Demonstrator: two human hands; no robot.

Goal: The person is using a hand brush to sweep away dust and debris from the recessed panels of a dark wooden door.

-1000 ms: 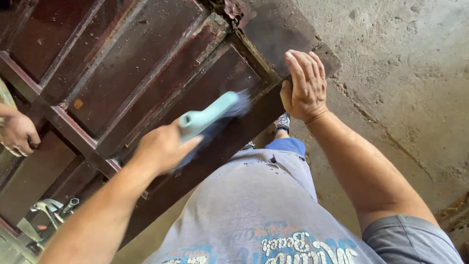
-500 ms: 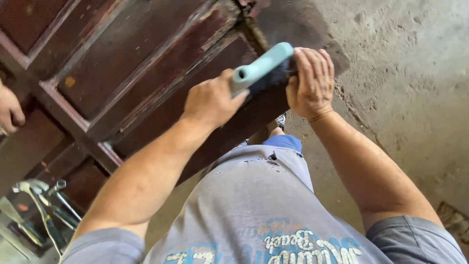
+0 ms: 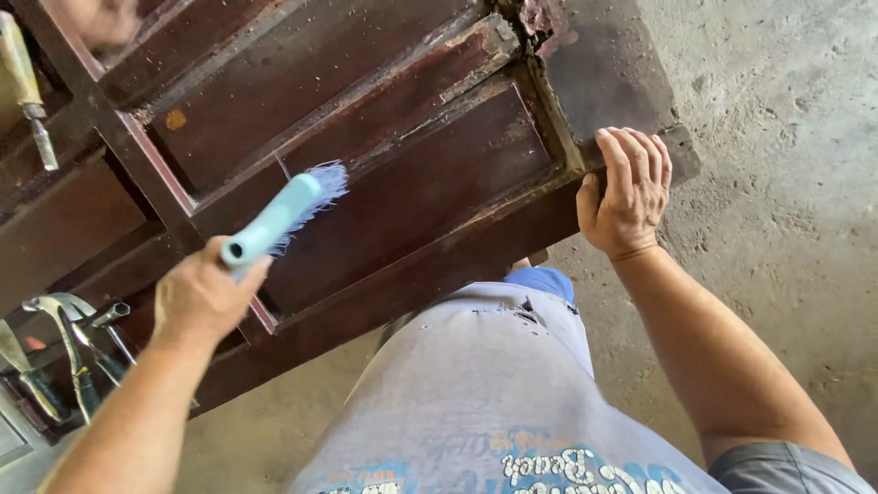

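So I'm looking straight down at this old wooden door [image 3: 384, 174], lying flat and raised off the concrete floor [image 3: 777, 229], and it's pretty beat up: dark reddish-brown finish, recessed panels, grime and pale scuffing along the mouldings, an orange spot on one panel, and the far corner looks chipped and crumbling. My left hand [image 3: 203, 300] is wrapped tight around the handle of a light blue brush [image 3: 279, 215], which is angled up and away from me with its pale bluish bristles on the moulding between two panels, roughly mid-door. My right hand [image 3: 626, 192] is clamped over the near edge of the door at its right corner, fingers curled on top, thumb tucked under the rail. The two hands are well apart. Down at the lower left, under the door, there's a clutter of metal hand tools [image 3: 64, 352], and a screwdriver [image 3: 26, 87] with a yellowish handle sits by the upper left edge. Another person's hand [image 3: 96, 20] shows blurred at the top left.
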